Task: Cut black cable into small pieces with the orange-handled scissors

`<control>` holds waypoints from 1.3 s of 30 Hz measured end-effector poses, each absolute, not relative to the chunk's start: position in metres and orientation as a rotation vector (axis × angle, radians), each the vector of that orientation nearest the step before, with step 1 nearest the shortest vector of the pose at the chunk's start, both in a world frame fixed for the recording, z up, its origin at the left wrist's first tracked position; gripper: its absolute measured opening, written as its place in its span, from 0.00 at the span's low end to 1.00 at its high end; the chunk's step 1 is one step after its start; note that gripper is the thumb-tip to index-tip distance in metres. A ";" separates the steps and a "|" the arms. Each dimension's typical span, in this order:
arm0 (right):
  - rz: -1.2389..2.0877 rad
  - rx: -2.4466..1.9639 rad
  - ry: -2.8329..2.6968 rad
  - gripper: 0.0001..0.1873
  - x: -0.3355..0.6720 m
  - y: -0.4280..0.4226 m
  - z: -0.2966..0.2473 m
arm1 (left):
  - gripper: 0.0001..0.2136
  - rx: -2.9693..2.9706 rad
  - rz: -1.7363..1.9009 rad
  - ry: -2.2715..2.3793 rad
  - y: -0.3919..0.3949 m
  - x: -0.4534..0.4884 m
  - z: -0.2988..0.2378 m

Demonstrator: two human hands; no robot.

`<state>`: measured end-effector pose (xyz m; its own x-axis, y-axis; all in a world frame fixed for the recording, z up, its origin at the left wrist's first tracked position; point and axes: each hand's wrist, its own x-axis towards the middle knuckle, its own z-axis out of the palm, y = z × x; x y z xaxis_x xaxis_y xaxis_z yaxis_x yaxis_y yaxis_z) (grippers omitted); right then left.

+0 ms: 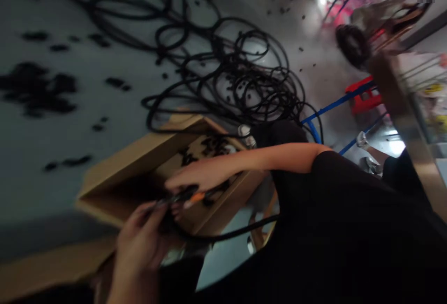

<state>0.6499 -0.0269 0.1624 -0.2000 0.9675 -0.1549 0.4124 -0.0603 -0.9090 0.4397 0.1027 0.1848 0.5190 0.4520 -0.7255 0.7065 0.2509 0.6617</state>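
Note:
My right hand (195, 176) reaches in from the right and is closed around a hand tool with an orange and black handle (196, 198), which looks like pliers. My left hand (143, 234), at the lower left, is closed on a black cable (226, 237) at the tool's dark front end. That cable curves from between the hands toward my black clothing. Both hands are above an open cardboard box (139, 148) with small black pieces (214, 145) inside. Blur hides the tool's jaws and the exact grip on the cable.
Tangled black cable (251, 90) lies in loops on the grey floor beyond the box. Small black pieces (38, 87) are scattered at left. A red plastic object (365, 95), blue bars (335, 105) and a metal-edged table (401, 104) stand at right, near another person's foot (370, 165).

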 end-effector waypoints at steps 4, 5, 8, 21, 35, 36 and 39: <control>1.278 -1.552 -1.713 0.12 0.656 -0.032 0.152 | 0.25 1.093 -0.210 1.135 0.095 0.427 0.179; 1.294 -1.557 -1.729 0.10 0.659 -0.032 0.149 | 0.25 1.079 -0.230 1.124 0.095 0.424 0.176; 1.299 -1.587 -1.769 0.09 0.671 -0.033 0.143 | 0.24 1.051 -0.145 1.122 0.100 0.413 0.160; 1.333 -1.631 -1.752 0.16 0.664 -0.036 0.136 | 0.20 1.051 0.178 1.081 0.104 0.385 0.102; 1.331 -1.728 -1.720 0.17 0.660 -0.033 0.138 | 0.23 0.950 0.113 0.937 0.074 0.395 0.108; 1.346 -1.715 -1.715 0.18 0.659 -0.033 0.138 | 0.24 0.955 0.083 0.919 0.074 0.395 0.110; 1.376 -1.687 -1.702 0.18 0.656 -0.035 0.140 | 0.25 0.926 -0.006 0.890 0.073 0.397 0.117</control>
